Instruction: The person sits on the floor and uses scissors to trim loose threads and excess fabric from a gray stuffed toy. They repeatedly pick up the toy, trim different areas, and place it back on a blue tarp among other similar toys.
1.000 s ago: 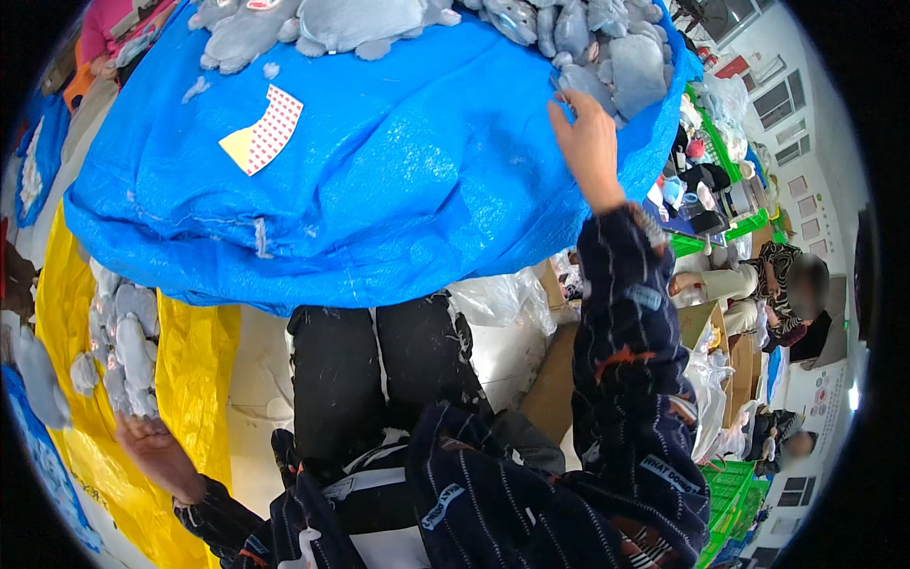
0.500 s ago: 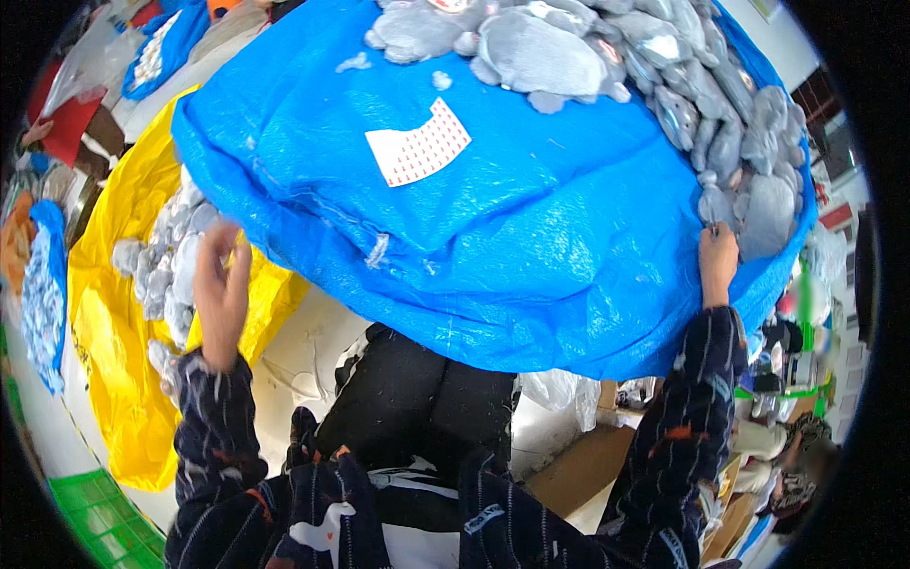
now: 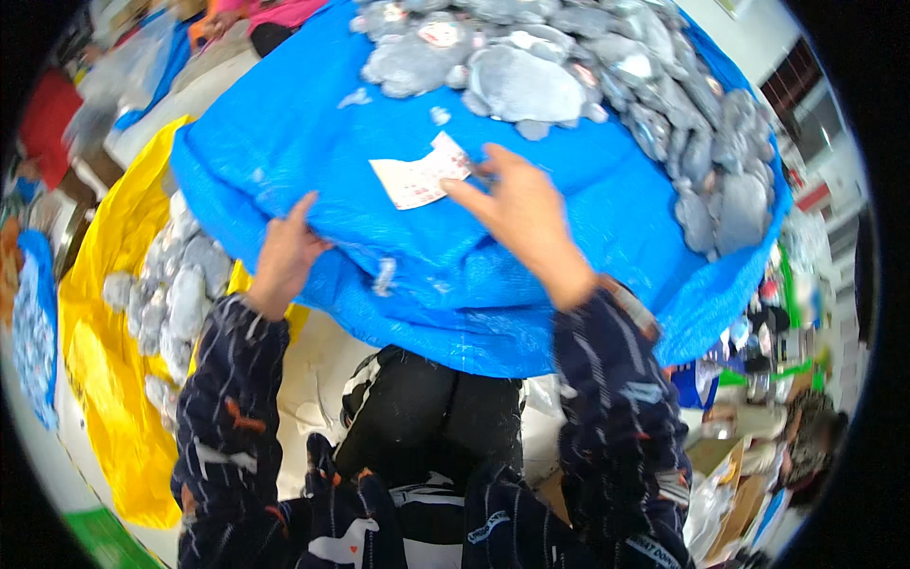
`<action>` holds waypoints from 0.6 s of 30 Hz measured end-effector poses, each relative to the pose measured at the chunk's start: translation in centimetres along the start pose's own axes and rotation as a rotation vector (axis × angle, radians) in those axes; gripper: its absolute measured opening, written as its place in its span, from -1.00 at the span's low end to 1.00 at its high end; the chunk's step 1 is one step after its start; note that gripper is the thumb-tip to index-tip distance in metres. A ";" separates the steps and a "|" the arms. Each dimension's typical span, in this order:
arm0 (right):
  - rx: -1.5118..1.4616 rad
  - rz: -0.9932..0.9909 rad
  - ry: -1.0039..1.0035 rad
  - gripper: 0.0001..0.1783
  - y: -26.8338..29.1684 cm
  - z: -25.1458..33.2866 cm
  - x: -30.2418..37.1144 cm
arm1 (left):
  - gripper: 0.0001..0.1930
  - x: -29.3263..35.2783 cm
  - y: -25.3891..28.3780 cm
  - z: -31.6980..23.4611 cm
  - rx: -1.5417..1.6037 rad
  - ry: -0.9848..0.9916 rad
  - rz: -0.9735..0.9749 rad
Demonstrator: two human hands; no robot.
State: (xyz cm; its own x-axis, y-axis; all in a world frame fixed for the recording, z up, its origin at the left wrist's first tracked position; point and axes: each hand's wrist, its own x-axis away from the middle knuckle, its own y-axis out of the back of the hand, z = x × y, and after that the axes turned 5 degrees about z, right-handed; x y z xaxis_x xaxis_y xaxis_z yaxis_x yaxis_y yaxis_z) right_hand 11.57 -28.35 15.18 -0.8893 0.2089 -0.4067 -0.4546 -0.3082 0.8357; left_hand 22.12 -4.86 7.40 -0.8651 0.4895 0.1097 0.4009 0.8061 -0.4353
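Note:
A white sheet with rows of small red marks [image 3: 409, 183] lies on the blue plastic sheeting [image 3: 455, 275] in front of me. My right hand [image 3: 531, 218] is over its right edge, thumb and forefinger apart; the thumb overlaps the sheet, and whether it touches is hard to tell. Over the left part of the sheeting is my left hand [image 3: 287, 254], holding nothing, its forefinger stretched out and the fingers parted. Beyond the sheet, grey plush pieces [image 3: 526, 87] are heaped along the far and right side of the sheeting.
Below left, a yellow bag [image 3: 109, 379] holds more grey plush pieces [image 3: 185, 289]. Light blue pieces lie in another blue bag [image 3: 36, 322] at the far left. Cardboard boxes [image 3: 735, 503] stand at lower right. My knees are under the sheeting's near edge.
My right hand has left the plush pieces at the right and moved left to the marked sheet. My left hand has shifted right, from above the yellow bag onto the blue sheeting.

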 end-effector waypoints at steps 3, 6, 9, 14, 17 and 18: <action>-0.173 0.259 -0.220 -0.68 -3.5 -1.1 -1.5 | -0.54 -0.6 0.9 -1.2 0.155 -0.084 0.081; -0.205 0.228 -0.207 -0.70 -4.6 1.8 -1.5 | -0.55 0.6 3.2 -3.4 0.087 -0.132 0.054; -0.343 0.027 -0.146 -0.63 -4.4 1.7 -1.3 | -0.57 0.3 3.8 -3.1 0.075 -0.159 0.073; -0.171 0.052 -0.288 -0.31 -5.3 3.2 -2.2 | -0.61 0.0 5.7 -2.6 0.150 -0.174 0.085; -0.227 0.045 -0.338 -0.46 -7.1 4.4 -2.8 | -0.59 0.5 5.8 -3.3 0.137 -0.148 0.108; -0.279 0.073 -0.338 -0.51 -7.5 4.6 -3.2 | -0.59 0.5 6.5 -3.6 0.122 -0.153 0.113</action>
State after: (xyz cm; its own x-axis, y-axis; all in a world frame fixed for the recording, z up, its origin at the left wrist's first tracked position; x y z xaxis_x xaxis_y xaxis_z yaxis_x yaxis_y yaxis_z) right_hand 18.06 -22.46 11.88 -0.8747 0.4545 -0.1684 -0.4284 -0.5623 0.7074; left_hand 25.35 1.81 7.81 -0.8560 0.5109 -0.0792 0.4668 0.6980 -0.5430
